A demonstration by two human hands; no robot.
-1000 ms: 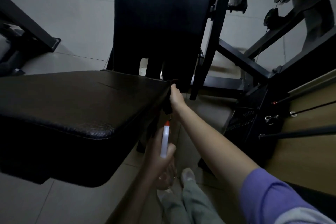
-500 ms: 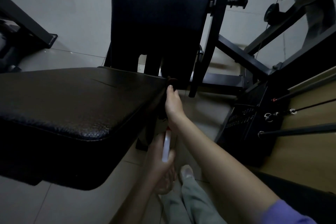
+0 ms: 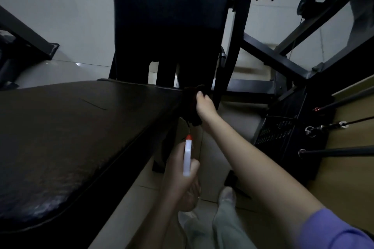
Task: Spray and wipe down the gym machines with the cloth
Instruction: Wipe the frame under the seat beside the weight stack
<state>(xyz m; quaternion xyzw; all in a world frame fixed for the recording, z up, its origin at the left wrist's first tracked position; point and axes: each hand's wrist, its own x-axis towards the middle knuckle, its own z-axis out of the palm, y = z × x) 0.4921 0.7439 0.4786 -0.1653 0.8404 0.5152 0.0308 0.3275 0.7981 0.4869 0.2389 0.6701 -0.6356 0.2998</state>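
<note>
In the head view, the right hand (image 3: pixel 205 107) holds the dark cloth (image 3: pixel 192 97) with bent fingers and presses it on the far corner of the black seat pad (image 3: pixel 81 127). The left hand (image 3: pixel 182 180) is wrapped around the spray bottle (image 3: pixel 187 157), low beside the pad. I think the wiping is only partly done. The back pad (image 3: pixel 172 16) probably comes next.

Slid right hand (image 3: pixel 205 107) and cloth (image 3: pixel 193 121) down from far corner of bench pad (image 3: pixel 81 137), then back up to it. Uncovered orange tip of spray bottle (image 3: pixel 187 155) again, below that corner.
</note>
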